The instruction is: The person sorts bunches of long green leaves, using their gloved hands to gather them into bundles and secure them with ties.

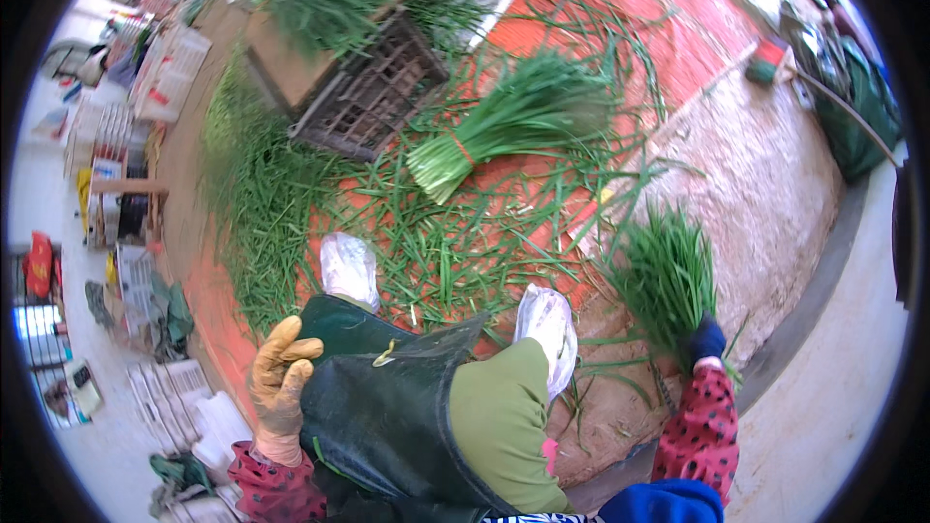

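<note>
My left hand (283,378), in a tan glove, is raised beside the dark apron (385,414) on my lap, fingers apart and holding nothing. At the lower right my right hand (705,341), in a dark blue glove, grips the lower end of a bunch of green leafy stalks (668,269), perhaps Chinese chives; the fingers are partly hidden. A larger bunch (508,120), tied with a red band, lies on the floor ahead, its pale cut ends towards me. Loose green leaves (436,254) are scattered around my plastic-covered feet.
An upturned-looking dark plastic crate (374,87) stands ahead with a board (280,62) and another green bunch (327,3) on top. White crates (171,73) line the left side. A broom (766,62) and a dark green bag (857,109) are at the right. Someone's shoe shows at the top.
</note>
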